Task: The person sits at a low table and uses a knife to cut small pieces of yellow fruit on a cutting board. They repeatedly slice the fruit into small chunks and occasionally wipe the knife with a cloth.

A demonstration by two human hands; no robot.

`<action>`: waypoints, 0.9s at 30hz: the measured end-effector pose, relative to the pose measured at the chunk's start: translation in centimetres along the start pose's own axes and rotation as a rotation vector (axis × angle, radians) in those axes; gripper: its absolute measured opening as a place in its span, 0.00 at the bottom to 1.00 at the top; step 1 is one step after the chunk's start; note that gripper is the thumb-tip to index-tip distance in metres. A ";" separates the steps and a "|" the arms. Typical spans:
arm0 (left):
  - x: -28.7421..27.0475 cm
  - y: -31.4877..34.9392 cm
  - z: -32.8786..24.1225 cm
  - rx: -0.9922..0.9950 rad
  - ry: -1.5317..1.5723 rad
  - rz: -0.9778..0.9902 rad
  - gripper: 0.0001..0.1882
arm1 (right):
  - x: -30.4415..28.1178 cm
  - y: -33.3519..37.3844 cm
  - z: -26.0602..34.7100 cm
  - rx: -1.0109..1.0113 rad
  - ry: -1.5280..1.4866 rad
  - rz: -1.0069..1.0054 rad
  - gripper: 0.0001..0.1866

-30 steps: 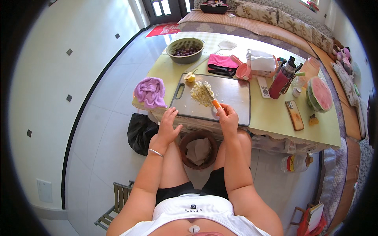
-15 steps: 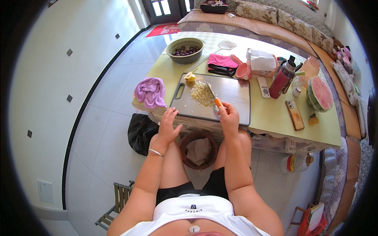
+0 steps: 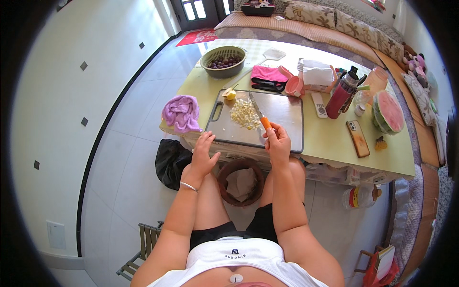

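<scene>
My right hand (image 3: 278, 139) grips the orange handle of a knife (image 3: 265, 122). Its blade points away from me along the right side of a heap of finely chopped pale fruit (image 3: 244, 114). The heap lies on a grey cutting board (image 3: 282, 122) with a dark rim and a handle slot at its left. At the board's far left corner sits a yellow fruit piece with a stem (image 3: 229, 94), perhaps part of a pear. My left hand (image 3: 204, 153) holds nothing; its fingers are apart, the tips by the board's near left corner.
Left of the board lies a purple cloth (image 3: 181, 114). Behind are a basket of dark round fruit (image 3: 223, 71), a fly swatter (image 3: 274, 54) and pink cloth (image 3: 269, 76). To the right are a remote (image 3: 319, 105), thermos (image 3: 342, 99), cut watermelon (image 3: 388, 112) and phone (image 3: 358, 138). A bin (image 3: 241, 201) stands between my knees.
The knife blade has shifted slightly, from over the chopped heap to its right edge. My left hand stays in place.
</scene>
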State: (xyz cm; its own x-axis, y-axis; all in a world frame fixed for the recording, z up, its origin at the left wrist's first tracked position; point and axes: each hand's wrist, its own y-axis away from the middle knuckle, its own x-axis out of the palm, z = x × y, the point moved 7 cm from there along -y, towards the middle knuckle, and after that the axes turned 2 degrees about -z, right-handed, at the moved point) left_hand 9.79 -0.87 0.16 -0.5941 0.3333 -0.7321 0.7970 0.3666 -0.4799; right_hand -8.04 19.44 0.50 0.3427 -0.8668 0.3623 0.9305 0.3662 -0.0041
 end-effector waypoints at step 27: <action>0.2 0.0 0.0 0.010 -0.017 -0.004 0.33 | 0.9 0.1 -0.9 0.034 0.066 0.093 0.15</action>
State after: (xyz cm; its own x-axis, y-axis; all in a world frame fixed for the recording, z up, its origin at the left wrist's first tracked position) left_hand 9.64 -0.82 0.06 -0.5958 0.3171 -0.7379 0.7956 0.3589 -0.4881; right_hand -7.51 18.44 -0.04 0.4361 -0.8485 0.2997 0.8899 0.4562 -0.0032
